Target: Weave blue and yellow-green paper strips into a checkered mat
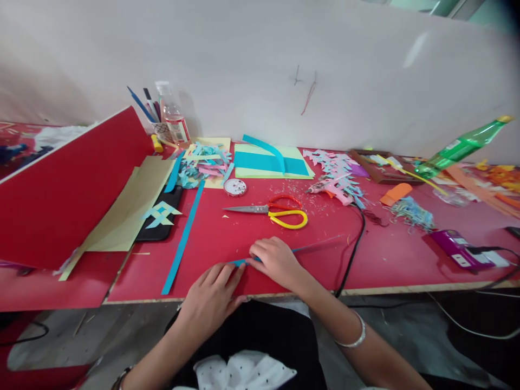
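My right hand is closed on a narrow blue paper strip near the front of the red table. My left hand presses the same strip with its fingertips, close beside the right. The strip's thin end runs out to the right past my right hand. Beyond my hands lie scissors with one red and one yellow handle, blades pointing left. Another blue paper strip lies flat to the left. A folded blue and pale-yellow paper piece rests on a black phone-like object.
A red board leans at the left. Behind are paper scraps, pale-green sheets, a round lid and a plastic bottle. At right are a pink glue gun, its black cord, a green bottle and a purple power box.
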A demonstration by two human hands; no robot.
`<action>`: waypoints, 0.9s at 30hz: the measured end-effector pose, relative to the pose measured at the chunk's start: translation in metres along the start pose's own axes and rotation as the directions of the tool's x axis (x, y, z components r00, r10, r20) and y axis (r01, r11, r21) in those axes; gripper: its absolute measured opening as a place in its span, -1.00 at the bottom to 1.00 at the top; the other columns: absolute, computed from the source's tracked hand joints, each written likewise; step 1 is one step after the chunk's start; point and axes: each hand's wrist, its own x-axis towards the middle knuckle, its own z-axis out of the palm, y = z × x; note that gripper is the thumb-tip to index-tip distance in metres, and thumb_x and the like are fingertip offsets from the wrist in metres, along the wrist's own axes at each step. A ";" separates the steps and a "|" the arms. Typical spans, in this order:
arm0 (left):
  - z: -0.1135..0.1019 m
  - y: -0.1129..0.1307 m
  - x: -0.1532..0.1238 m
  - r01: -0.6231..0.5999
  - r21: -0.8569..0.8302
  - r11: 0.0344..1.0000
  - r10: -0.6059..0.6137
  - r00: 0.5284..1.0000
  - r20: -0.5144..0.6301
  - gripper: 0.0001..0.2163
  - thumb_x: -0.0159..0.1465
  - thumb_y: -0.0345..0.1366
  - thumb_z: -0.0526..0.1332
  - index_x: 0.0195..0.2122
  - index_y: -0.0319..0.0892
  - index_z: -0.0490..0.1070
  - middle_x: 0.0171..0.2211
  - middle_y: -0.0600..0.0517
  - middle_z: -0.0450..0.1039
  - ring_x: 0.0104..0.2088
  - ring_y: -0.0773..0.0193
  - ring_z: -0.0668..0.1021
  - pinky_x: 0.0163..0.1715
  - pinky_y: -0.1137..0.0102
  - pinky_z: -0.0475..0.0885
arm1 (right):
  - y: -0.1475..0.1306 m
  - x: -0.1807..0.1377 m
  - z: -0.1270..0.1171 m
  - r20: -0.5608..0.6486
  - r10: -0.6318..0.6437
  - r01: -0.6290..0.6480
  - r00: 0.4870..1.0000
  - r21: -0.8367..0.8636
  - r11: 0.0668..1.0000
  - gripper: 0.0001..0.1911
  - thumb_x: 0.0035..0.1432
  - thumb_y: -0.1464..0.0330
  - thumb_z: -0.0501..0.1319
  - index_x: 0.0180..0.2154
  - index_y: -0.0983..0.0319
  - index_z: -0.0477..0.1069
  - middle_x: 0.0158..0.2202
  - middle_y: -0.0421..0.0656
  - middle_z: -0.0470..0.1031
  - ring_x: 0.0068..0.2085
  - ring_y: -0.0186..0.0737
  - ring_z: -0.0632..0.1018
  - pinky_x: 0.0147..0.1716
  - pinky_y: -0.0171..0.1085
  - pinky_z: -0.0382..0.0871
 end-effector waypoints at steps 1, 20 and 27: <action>0.001 0.002 -0.002 0.016 0.003 1.000 -0.016 1.000 -0.004 -0.59 0.20 -0.13 0.06 0.06 -0.12 0.22 -0.14 -0.06 0.34 -0.15 0.19 0.38 -0.16 0.33 0.33 | 0.000 0.000 0.000 -0.006 0.004 -0.004 1.000 0.007 1.000 -0.81 0.14 0.28 0.10 -0.44 0.26 0.27 -0.45 -0.20 0.40 -0.38 -0.30 0.39 -0.38 -0.32 0.04; 0.005 0.014 -0.007 0.027 0.151 0.988 -0.018 0.998 -0.059 -0.49 0.15 -0.15 0.14 0.10 -0.22 0.17 -0.08 -0.12 0.31 -0.11 0.12 0.35 -0.10 0.27 0.34 | 0.031 -0.025 -0.004 -0.064 0.034 -0.027 0.997 0.098 0.995 -0.82 0.12 0.28 0.12 -0.44 0.26 0.31 -0.47 -0.20 0.39 -0.40 -0.32 0.36 -0.37 -0.35 0.06; 0.003 0.018 -0.006 0.039 0.191 0.981 -0.033 0.999 -0.035 -0.48 0.12 -0.18 0.18 0.10 -0.22 0.17 -0.07 -0.12 0.30 -0.10 0.12 0.35 -0.15 0.29 0.38 | 0.055 -0.043 -0.007 -0.098 0.101 -0.092 0.990 0.095 0.991 -0.80 0.11 0.26 0.12 -0.46 0.25 0.30 -0.48 -0.22 0.38 -0.40 -0.31 0.36 -0.33 -0.33 0.07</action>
